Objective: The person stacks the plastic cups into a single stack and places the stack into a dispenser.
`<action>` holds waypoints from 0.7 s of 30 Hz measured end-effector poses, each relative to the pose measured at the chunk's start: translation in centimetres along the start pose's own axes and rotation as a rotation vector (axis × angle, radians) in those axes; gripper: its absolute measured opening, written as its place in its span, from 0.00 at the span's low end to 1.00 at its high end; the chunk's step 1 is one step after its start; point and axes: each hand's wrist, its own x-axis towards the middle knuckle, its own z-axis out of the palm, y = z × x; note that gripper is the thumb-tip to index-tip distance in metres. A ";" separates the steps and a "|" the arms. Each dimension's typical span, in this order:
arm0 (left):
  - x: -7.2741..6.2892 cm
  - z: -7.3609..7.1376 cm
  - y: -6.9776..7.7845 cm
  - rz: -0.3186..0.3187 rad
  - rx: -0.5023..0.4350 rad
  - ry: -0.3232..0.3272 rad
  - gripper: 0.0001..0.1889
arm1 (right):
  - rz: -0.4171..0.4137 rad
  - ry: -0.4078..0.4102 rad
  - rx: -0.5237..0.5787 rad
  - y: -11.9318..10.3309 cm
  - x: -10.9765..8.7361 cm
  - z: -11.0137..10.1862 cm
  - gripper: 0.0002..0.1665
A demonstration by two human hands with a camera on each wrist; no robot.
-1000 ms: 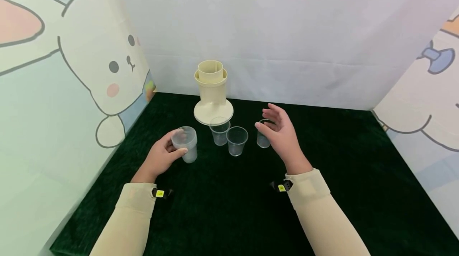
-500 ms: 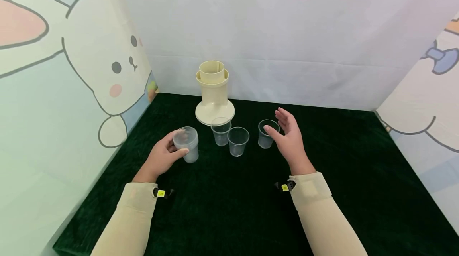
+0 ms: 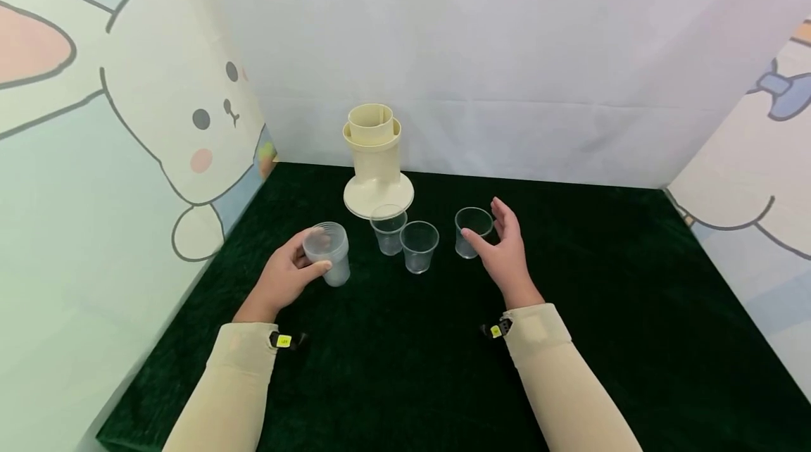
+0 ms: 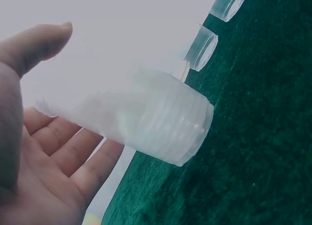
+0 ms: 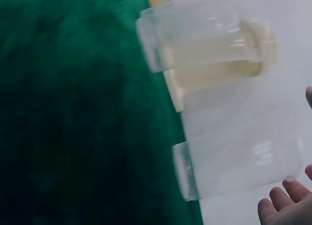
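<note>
- Step in hand, seemingly: handling single cups beside a held stack.
- Left hand point(image 3: 281, 277) grips the nested clear cups point(image 3: 334, 265), nine o'clock from the front cup point(image 3: 419, 249).
- Right hand point(image 3: 505, 255), thumb and fingers wide, flanks the right cup point(image 3: 475, 220), nearly three o'clock; contact unclear.
- Next move probably calls for closing on that cup, or clearing it.

Small booth-like tabletop setting, type of building indeterminate: dark green velvety table covering point(image 3: 393, 367) extends from near to far; plain white sheet point(image 3: 507, 36) closes the far side; cartoon-printed left panel point(image 3: 95, 227) and right panel point(image 3: 741, 205) flank it.
</note>
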 end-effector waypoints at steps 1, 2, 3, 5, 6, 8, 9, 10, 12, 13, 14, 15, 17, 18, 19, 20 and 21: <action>0.0 -0.1 0.0 -0.002 0.001 -0.002 0.38 | 0.003 0.000 -0.001 0.3 0.0 0.1 0.55; 0.0 -0.1 0.0 -0.003 0.001 -0.001 0.38 | 0.012 0.001 0.003 0.6 0.1 0.2 0.56; 0.0 -0.2 0.0 -0.003 -0.002 -0.005 0.38 | 0.021 0.000 0.009 0.8 0.1 0.3 0.56; -0.1 -0.2 0.0 0.003 -0.003 -0.007 0.39 | 0.045 -0.007 0.030 1.2 0.2 0.2 0.57; -0.1 -0.2 0.0 0.005 -0.004 -0.006 0.39 | 0.063 -0.010 0.042 1.4 0.2 0.2 0.58; -0.1 -0.1 -0.1 0.012 -0.009 -0.005 0.38 | 0.094 -0.027 0.062 1.5 0.4 0.2 0.59; -0.1 -0.1 -0.1 0.013 -0.011 -0.005 0.39 | 0.106 -0.034 0.063 1.5 0.5 0.2 0.59; -0.1 -0.1 -0.1 0.015 -0.010 -0.003 0.39 | 0.117 -0.041 0.066 1.5 0.6 0.2 0.59; -0.1 -0.1 -0.1 0.014 -0.014 -0.003 0.38 | 0.131 -0.051 0.068 1.4 0.7 0.3 0.59; -0.1 -0.1 0.0 0.015 -0.014 -0.005 0.38 | 0.137 -0.054 0.073 1.4 0.8 0.4 0.58; -0.1 -0.1 0.0 0.014 -0.017 -0.007 0.38 | 0.142 -0.055 0.077 1.4 0.8 0.4 0.57; -0.1 -0.1 0.0 0.015 -0.021 -0.008 0.38 | 0.148 -0.054 0.083 1.4 0.9 0.5 0.56; -0.1 -0.1 0.1 0.020 -0.029 -0.012 0.38 | 0.155 -0.055 0.101 1.4 0.9 0.6 0.54; -0.2 -0.1 0.1 0.022 -0.031 -0.013 0.38 | 0.160 -0.056 0.106 1.4 0.9 0.6 0.53; -0.2 -0.1 0.2 0.025 -0.031 -0.014 0.38 | 0.164 -0.057 0.110 1.4 0.9 0.6 0.53; -0.2 -0.2 0.3 0.025 -0.033 -0.015 0.38 | 0.165 -0.059 0.114 1.3 0.9 0.7 0.53; -0.3 -0.2 0.4 0.025 -0.033 -0.015 0.38 | 0.164 -0.061 0.119 1.3 0.9 0.8 0.53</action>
